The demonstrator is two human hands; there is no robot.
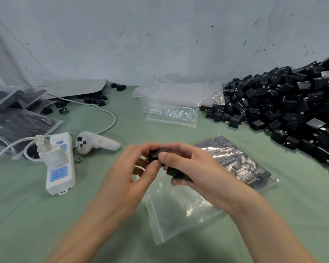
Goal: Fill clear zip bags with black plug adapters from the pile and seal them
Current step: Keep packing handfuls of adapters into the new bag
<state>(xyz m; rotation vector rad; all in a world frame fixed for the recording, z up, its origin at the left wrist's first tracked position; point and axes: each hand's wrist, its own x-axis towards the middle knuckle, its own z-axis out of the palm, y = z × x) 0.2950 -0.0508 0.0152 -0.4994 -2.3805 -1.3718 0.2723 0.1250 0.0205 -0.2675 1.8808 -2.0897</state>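
Both forearms angle inward and the hands meet mid-frame above the green cloth [46, 215]. Left hand [129, 173] and right hand [195, 170] pinch one black adapter [155, 155] between curled fingertips. The right hand's lower fingers also curl round a second adapter [176, 173]. Both are boxy matte plastic, prong direction too blurred to tell. A flat, glossy clear zip bag [179, 209] lies beneath the hands, long axis running away from the person. The adapter pile [285, 107] sits far right.

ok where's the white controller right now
In the head view the white controller lies left of centre, just right of the white power strip, beyond the left hand.
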